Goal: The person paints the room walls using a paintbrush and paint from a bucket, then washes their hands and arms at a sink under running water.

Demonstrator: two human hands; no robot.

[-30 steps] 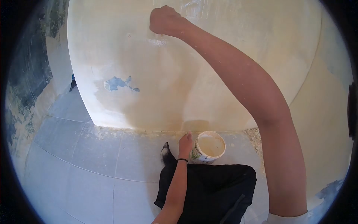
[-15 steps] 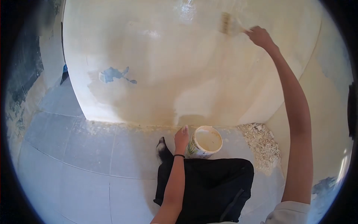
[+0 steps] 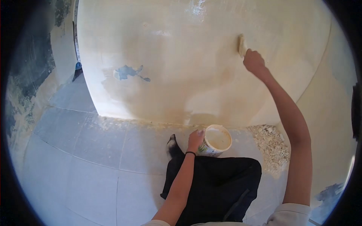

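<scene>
My right hand (image 3: 255, 63) is wrapped round the handle of a wide, flat paintbrush (image 3: 241, 44). The brush's pale bristles are against the cream-coloured wall (image 3: 181, 56), which has wet, shiny streaks near the top. Low down, my left hand (image 3: 195, 140) is closed at the left side of a bucket (image 3: 229, 135), close against its rim. Whether those fingers grip the bucket or anything else is hidden. Pale, creamy liquid (image 3: 218, 140) partly fills the bucket, which stands on the tiled floor in front of my knee.
A heap of pale flakes and debris (image 3: 270, 147) lies by the wall's foot at right. A blue-grey bare patch (image 3: 130, 72) shows on the wall. Grey floor tiles (image 3: 94, 162) stretch left. A broom-like blue and black object (image 3: 77, 71) stands past the wall's left edge.
My right hand and the brush have come down the wall, and the brush has turned more upright. My left hand has drawn nearer to the bucket. The view has shifted slightly.
</scene>
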